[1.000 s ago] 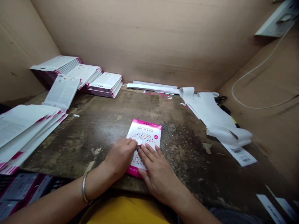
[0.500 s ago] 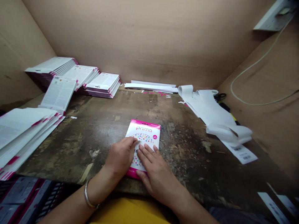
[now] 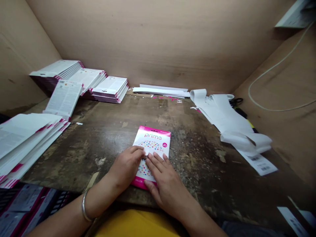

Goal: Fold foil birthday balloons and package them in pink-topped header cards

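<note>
A flat white and pink balloon packet [image 3: 158, 136] printed "prima" with coloured dots lies face up near the table's front edge. My left hand [image 3: 127, 166], a metal bangle on its wrist, is curled at the packet's left side. Its thumb and forefinger are pinched together over the packet's middle. A small pale edge shows at those fingertips, too small to name. Across the packet's lower right, my right hand [image 3: 166, 179] lies flat with fingers stretched out, pressing on its face. Both hands cover part of the print.
Stacks of similar packets [image 3: 108, 86] stand at the back left, with a loose pile [image 3: 27, 138] at the left edge. A curled strip of white labels [image 3: 224, 113] runs along the right, beside black-handled scissors [image 3: 237, 101]. Paper strips [image 3: 160, 90] lie along the back wall.
The left wrist has swung a little outward and lower, its fingertips still at the packet's middle. My right hand stays flat on the packet. The whole view has shifted slightly.
</note>
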Demonstrator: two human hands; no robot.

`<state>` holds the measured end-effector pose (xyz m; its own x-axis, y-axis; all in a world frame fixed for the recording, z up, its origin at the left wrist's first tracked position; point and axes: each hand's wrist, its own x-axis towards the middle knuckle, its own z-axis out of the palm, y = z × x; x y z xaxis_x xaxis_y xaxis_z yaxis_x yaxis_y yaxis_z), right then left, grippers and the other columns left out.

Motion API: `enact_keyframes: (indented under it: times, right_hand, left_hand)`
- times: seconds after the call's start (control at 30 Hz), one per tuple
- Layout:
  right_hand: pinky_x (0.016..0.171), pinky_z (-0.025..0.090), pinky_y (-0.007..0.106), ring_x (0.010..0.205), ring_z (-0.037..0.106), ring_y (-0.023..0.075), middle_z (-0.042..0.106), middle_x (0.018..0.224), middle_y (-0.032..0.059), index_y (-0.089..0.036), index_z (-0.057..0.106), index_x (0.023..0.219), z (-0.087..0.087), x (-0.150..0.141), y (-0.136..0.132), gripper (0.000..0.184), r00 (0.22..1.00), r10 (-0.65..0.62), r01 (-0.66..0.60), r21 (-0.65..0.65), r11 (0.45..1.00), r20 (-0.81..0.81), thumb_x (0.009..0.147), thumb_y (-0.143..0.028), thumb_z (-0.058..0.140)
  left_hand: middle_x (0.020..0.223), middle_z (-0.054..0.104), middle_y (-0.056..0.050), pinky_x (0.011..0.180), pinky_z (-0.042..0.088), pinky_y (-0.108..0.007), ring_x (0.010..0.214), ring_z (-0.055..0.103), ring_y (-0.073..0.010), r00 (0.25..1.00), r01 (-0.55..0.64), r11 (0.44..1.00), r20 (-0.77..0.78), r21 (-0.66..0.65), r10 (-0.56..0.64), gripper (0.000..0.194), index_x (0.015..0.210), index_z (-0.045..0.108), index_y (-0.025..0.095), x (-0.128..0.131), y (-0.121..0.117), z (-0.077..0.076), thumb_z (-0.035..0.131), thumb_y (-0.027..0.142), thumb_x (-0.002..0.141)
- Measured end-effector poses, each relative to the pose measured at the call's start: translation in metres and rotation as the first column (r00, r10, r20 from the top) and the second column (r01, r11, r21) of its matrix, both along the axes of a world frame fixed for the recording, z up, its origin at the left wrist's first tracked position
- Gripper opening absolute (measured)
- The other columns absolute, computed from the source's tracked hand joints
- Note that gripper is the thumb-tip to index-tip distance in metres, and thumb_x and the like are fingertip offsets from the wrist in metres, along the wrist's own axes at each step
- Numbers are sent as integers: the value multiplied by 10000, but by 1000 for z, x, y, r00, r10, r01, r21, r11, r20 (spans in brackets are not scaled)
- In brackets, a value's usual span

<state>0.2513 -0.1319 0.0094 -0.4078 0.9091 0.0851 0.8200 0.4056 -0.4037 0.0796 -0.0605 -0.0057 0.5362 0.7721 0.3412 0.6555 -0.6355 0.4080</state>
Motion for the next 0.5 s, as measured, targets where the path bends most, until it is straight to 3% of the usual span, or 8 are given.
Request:
enact_keyframes:
  times: [0.13,0.3,0.5]
  right_hand:
    - [1151,193,488,1378,266,240,357,1467,82,-132,400,1389,-2,0,-1,519,999,-6,7,12,1000,-41,910,-328,454]
    - [1154,183,484,1379,264,238,367,1463,77,-137,408,1385,-3,0,-1,519,999,-14,14,9,1000,-40,912,-345,447]
    - [1137,218,510,1374,273,261,361,1460,108,-101,399,1386,-1,-1,1,538,1000,1,-1,4,1000,22,888,-291,476]
  left_hand:
    - [835,654,-60,758,494,-338,828,591,-208,996,-70,997,-55,26,71,110,855,641,164,3,3,9,534,145,868]
    - [805,658,-53,709,470,-310,765,589,-194,987,-146,986,-54,81,151,128,872,627,155,8,1,10,501,144,883]
    - [815,647,-46,693,443,-302,777,571,-201,977,-55,996,-202,64,67,149,894,639,173,8,-2,6,494,143,885]
